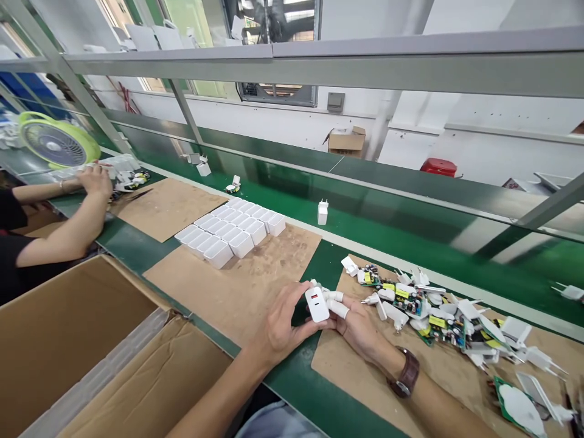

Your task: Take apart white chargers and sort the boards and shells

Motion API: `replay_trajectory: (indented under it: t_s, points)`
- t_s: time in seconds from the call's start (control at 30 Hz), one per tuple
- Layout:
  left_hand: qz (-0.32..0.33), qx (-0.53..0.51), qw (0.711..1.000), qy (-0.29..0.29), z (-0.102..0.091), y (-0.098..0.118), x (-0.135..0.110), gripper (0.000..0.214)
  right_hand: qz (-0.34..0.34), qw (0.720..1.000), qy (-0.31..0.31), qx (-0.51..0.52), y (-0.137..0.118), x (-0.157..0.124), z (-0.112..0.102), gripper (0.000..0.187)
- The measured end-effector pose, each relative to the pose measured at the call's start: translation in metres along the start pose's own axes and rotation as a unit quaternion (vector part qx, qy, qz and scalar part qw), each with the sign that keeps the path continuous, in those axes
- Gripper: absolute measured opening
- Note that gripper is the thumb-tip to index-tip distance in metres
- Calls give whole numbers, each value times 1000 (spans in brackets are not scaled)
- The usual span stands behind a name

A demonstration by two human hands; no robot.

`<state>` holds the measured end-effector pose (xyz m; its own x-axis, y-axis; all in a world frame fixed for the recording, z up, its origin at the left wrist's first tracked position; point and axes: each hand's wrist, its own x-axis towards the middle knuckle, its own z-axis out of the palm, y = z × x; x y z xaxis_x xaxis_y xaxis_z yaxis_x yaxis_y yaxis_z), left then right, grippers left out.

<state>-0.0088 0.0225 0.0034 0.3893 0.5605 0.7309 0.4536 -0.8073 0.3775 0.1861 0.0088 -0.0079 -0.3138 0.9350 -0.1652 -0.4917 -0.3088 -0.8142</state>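
Both hands hold a white USB charger (317, 306) above the bench, its end face with a red port and a dark port turned towards me. My left hand (280, 322) grips it from the left, thumb below and fingers at the top edge. On the other side, my right hand (358, 325) has its fingers closed around the charger, with white covers on some fingertips. Left of my hands, rows of white charger housings (219, 252) stand open end up on brown cardboard. A pile of circuit boards with white plug pieces (438, 310) lies to the right.
A single white charger (323, 212) stands on the green conveyor belt (283, 188). At lower left is an open cardboard box (68, 316). A co-worker's arms (77, 225) are at the far left, near a green fan (57, 141). A metal shelf rail (319, 67) crosses overhead.
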Motion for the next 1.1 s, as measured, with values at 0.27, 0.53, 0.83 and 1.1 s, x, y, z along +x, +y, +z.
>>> replay_trajectory:
  t_s: [0.27, 0.53, 0.83, 1.1]
  points:
    - [-82, 65, 994, -22, 3, -8, -5, 70, -84, 996, 41, 0, 1, 1, 6, 40]
    - [-207, -13, 974, -93, -5, -13, 7, 53, -127, 989, 67, -31, 9, 8, 4, 47]
    - [-284, -23, 951, -121, 21, -85, 126, 54, -121, 983, 48, -129, 11, 15, 7, 53]
    - [-285, -14, 940, -186, 118, -130, 207, 28, -130, 982, 42, -132, 11, 21, 10, 38]
